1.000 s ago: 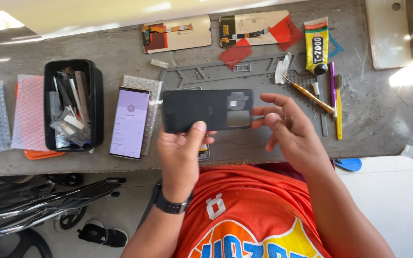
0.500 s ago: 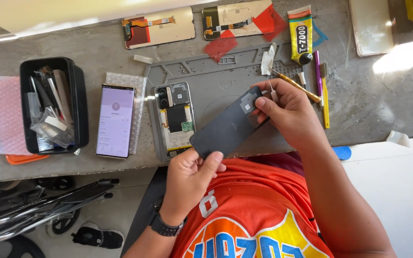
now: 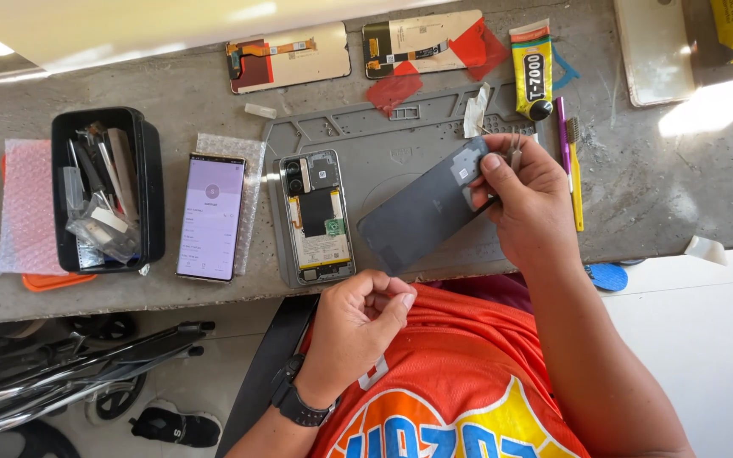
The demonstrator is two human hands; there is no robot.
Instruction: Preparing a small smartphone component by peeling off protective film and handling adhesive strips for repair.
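Right hand [image 3: 526,199] reaches out from the lower right over the grey work mat [image 3: 366,127], wrist bent, and pinches the upper end of a dark phone back cover [image 3: 424,209] between thumb and fingers, with thin metal tweezers [image 3: 515,144] sticking up past the knuckles. Left hand [image 3: 360,326] sits drawn back below the table edge, above the orange shirt, fingers curled loosely inward with thumb against fingertips, holding nothing that can be made out; a black watch rings its wrist. That back cover is a flat, matte dark grey slab with rounded corners and a paler square camera patch near the gripped end. It is lifted off the mat and tilted, its long axis running diagonally from lower left near the table edge to upper right at the fingers, camera end uppermost. Just to its left an opened phone [image 3: 316,216] lies flat on the mat, insides showing, long axis straight up the table. Farther left lie a phone with a lit purple screen [image 3: 211,217] and a black tray of tools [image 3: 150,191].
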